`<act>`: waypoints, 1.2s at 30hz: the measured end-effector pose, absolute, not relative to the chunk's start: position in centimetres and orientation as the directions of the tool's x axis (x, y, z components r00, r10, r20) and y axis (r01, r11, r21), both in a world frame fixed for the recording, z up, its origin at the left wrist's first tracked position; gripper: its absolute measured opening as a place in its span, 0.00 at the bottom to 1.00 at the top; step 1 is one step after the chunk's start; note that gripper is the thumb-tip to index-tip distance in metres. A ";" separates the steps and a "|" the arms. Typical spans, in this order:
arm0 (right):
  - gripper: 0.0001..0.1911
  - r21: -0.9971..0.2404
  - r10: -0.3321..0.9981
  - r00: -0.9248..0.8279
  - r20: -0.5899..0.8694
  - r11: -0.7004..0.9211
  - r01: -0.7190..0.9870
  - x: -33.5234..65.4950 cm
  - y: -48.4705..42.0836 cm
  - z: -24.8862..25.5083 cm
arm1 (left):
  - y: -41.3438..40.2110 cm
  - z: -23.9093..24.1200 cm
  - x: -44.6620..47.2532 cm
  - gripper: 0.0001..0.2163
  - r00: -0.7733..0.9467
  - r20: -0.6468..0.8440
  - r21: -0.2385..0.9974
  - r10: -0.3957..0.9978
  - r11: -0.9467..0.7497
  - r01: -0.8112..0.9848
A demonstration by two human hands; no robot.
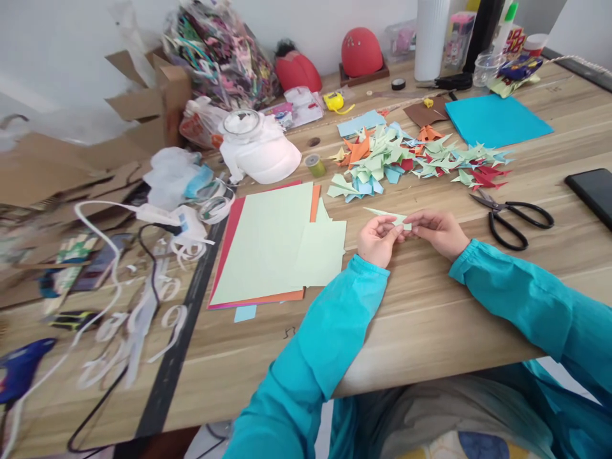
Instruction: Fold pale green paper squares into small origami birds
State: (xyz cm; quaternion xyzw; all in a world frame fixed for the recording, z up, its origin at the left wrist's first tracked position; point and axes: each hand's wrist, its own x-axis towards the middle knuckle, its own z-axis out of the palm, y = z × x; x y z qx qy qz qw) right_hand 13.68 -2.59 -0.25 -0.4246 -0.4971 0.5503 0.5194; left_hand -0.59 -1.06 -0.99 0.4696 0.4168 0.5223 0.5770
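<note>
My left hand [378, 239] and my right hand [437, 231] meet over the wooden table [430, 306], both pinched on a small folded piece of pale green paper [385, 215] whose pointed end sticks out to the left. Both arms wear teal sleeves. Just left of my hands lies a stack of paper sheets [272, 245], pale green on top with orange and red beneath. Behind my hands spreads a pile of folded paper shapes [411, 159] in green, blue, orange and red.
Black scissors [514, 220] lie right of my hands and a dark phone [593, 191] at the right edge. A blue sheet [497, 120] is at the back right. White cap [261, 153], thread spool [314, 164], cardboard, cables and bags crowd the left.
</note>
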 end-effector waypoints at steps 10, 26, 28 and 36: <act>0.13 -0.961 0.997 0.001 -0.073 -0.071 -0.269 13.9 -2.5 0.4 | -2.1 -0.6 -0.9 0.20 0.201 0.162 0.984 0.966 -0.143 -0.102; 0.11 -0.872 0.991 0.031 -0.127 -0.097 -0.480 15.3 -1.7 0.5 | -1.6 -0.5 -1.2 0.16 0.008 0.035 0.984 0.999 -0.033 -0.176; 0.16 -0.895 0.993 0.072 -0.095 -0.054 -0.442 15.2 -1.8 0.7 | -1.7 -0.7 -0.7 0.14 -0.060 0.032 0.975 0.998 -0.044 -0.219; 0.11 -0.964 0.963 0.088 0.255 0.247 0.096 13.4 -4.0 0.7 | -2.1 -0.8 0.4 0.10 -0.157 -0.004 0.959 0.988 -0.041 -0.280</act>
